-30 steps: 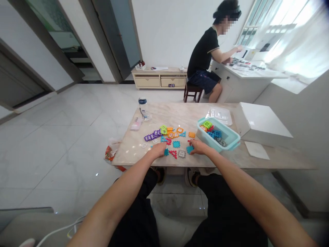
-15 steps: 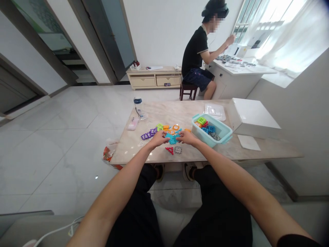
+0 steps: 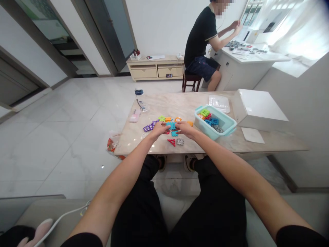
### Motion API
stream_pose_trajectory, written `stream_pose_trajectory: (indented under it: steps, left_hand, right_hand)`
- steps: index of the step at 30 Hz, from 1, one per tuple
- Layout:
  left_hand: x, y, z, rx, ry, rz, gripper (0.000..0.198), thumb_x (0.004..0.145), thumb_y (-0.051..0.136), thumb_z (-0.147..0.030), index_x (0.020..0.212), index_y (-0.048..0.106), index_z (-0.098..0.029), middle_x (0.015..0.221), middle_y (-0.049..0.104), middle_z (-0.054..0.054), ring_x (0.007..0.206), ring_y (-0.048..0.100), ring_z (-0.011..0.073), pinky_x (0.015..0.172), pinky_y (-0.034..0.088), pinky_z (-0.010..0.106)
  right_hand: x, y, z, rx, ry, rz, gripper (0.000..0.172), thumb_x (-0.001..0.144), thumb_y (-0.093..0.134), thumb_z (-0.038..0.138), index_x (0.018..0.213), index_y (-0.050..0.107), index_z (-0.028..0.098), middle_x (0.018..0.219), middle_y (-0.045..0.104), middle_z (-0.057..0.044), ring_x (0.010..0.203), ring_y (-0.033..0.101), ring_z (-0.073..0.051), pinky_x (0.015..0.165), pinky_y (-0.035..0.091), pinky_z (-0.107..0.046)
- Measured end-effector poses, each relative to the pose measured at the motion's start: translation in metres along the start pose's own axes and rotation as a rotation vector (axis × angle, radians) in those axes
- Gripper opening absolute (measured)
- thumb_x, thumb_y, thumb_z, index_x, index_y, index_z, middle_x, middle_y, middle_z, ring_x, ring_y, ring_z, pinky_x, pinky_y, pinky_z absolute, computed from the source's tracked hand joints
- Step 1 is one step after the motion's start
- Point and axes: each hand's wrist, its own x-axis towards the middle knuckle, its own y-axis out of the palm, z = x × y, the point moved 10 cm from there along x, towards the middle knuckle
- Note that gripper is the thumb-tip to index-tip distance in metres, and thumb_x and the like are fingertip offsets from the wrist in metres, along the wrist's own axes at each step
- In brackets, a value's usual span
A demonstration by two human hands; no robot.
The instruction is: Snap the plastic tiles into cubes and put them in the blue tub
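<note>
Between my two hands is a light-blue assembly of notched interlocking plastic tiles (image 3: 170, 125), partly covered by my fingers. My left hand (image 3: 159, 130) grips its left side, closed, thumb toward me. On the right side my right hand (image 3: 185, 129) is closed on it as well. A lower blue part (image 3: 174, 133) shows beneath the fingers. Just nearer to me lie a red triangular piece (image 3: 171, 142) and a grey square tile (image 3: 180, 141). Purple tiles (image 3: 149, 127) lie beyond my left hand, with a lime-green tile (image 3: 161, 118) and orange tiles (image 3: 178, 119) behind the assembly.
A light-blue tub (image 3: 215, 127) holding more tiles stands to the right, with a clear lid (image 3: 219, 104) behind it. Farther right are a white box (image 3: 260, 106) and a paper (image 3: 252, 135). A bottle (image 3: 141, 100) stands back left. Another person (image 3: 202, 41) sits at a white desk.
The light-blue assembly has been turned between my hands, and a lower part now shows below it. The camera view has shifted, so the table sits slightly higher in the picture.
</note>
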Motion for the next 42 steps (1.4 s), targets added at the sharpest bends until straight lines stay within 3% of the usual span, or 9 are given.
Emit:
stream_pose_trajectory:
  steps: [9, 15, 17, 20, 25, 29, 32, 37, 42]
  left_hand:
    - [-0.004, 0.007, -0.006, 0.222, 0.033, 0.113, 0.042, 0.083, 0.086, -0.049, 0.106, 0.073, -0.016, 0.094, 0.080, 0.009, 0.082, 0.077, 0.0226, 0.077, 0.059, 0.033]
    - [-0.013, 0.007, -0.040, 0.727, 0.419, 0.080, 0.064, 0.081, 0.088, -0.038, 0.138, 0.066, -0.018, 0.143, 0.070, 0.016, 0.122, 0.072, 0.0304, 0.108, 0.056, 0.042]
    - [-0.019, 0.014, -0.046, 0.809, 0.510, 0.108, 0.065, 0.082, 0.088, -0.036, 0.139, 0.066, -0.018, 0.145, 0.069, 0.015, 0.133, 0.066, 0.0319, 0.116, 0.051, 0.043]
    - [-0.025, 0.022, -0.050, 0.873, 0.582, 0.135, 0.052, 0.085, 0.084, -0.037, 0.132, 0.071, -0.020, 0.132, 0.075, 0.012, 0.127, 0.068, 0.0307, 0.111, 0.052, 0.040]
    - [-0.016, 0.013, -0.044, 0.923, 0.496, 0.089, 0.038, 0.083, 0.085, -0.038, 0.116, 0.078, -0.018, 0.109, 0.079, 0.009, 0.100, 0.073, 0.0280, 0.089, 0.054, 0.035]
    - [-0.007, -0.008, -0.027, 0.980, 0.388, 0.025, 0.046, 0.083, 0.085, -0.047, 0.116, 0.079, -0.016, 0.112, 0.080, 0.012, 0.103, 0.073, 0.0313, 0.088, 0.054, 0.036]
    - [-0.004, -0.020, -0.012, 1.004, 0.345, 0.028, 0.053, 0.082, 0.084, -0.055, 0.119, 0.079, -0.017, 0.116, 0.080, 0.013, 0.104, 0.073, 0.0322, 0.087, 0.054, 0.036]
    - [0.001, -0.034, -0.003, 1.046, 0.331, 0.048, 0.051, 0.081, 0.082, -0.064, 0.106, 0.080, -0.020, 0.103, 0.080, 0.013, 0.092, 0.072, 0.0313, 0.079, 0.053, 0.036]
    - [-0.001, -0.041, -0.005, 0.959, 0.316, 0.027, 0.050, 0.078, 0.084, -0.065, 0.102, 0.079, -0.021, 0.102, 0.081, 0.012, 0.094, 0.072, 0.0306, 0.080, 0.053, 0.034]
  right_hand:
    - [-0.002, 0.001, 0.000, -0.053, -0.035, 0.055, 0.016, 0.106, 0.062, 0.023, 0.099, 0.074, 0.015, 0.103, 0.078, -0.009, 0.084, 0.071, -0.015, 0.070, 0.055, -0.024]
    - [0.001, -0.011, -0.002, -0.065, -0.017, -0.020, 0.010, 0.100, 0.070, 0.021, 0.093, 0.073, 0.015, 0.095, 0.078, -0.008, 0.078, 0.069, -0.013, 0.069, 0.056, -0.023]
    - [0.001, -0.005, -0.001, -0.078, -0.027, 0.020, 0.010, 0.099, 0.070, 0.022, 0.094, 0.074, 0.015, 0.095, 0.078, -0.007, 0.079, 0.070, -0.014, 0.070, 0.057, -0.023]
    - [-0.001, 0.007, 0.001, -0.102, -0.034, 0.096, 0.010, 0.098, 0.070, 0.023, 0.095, 0.074, 0.015, 0.096, 0.078, -0.007, 0.082, 0.071, -0.014, 0.072, 0.058, -0.023]
    - [0.004, -0.002, 0.000, -0.202, 0.005, 0.081, 0.025, 0.105, 0.062, 0.035, 0.109, 0.076, 0.015, 0.111, 0.079, -0.012, 0.090, 0.074, -0.016, 0.076, 0.059, -0.024]
    - [0.015, -0.031, 0.001, -0.713, -0.074, -0.041, 0.024, 0.100, 0.067, 0.028, 0.116, 0.078, 0.014, 0.117, 0.079, -0.014, 0.104, 0.075, -0.022, 0.094, 0.059, -0.030]
    - [0.026, -0.032, -0.004, -1.037, -0.163, -0.058, 0.024, 0.087, 0.080, 0.018, 0.111, 0.080, 0.014, 0.121, 0.078, -0.015, 0.118, 0.072, -0.029, 0.110, 0.054, -0.035]
    - [0.049, -0.013, -0.014, -0.997, -0.217, -0.018, 0.034, 0.069, 0.090, 0.005, 0.099, 0.078, 0.017, 0.128, 0.073, -0.016, 0.133, 0.064, -0.037, 0.118, 0.047, -0.041]
    - [0.062, -0.001, -0.025, -0.861, -0.207, 0.008, 0.040, 0.054, 0.088, -0.004, 0.080, 0.066, 0.018, 0.122, 0.071, -0.017, 0.140, 0.057, -0.042, 0.122, 0.045, -0.042]
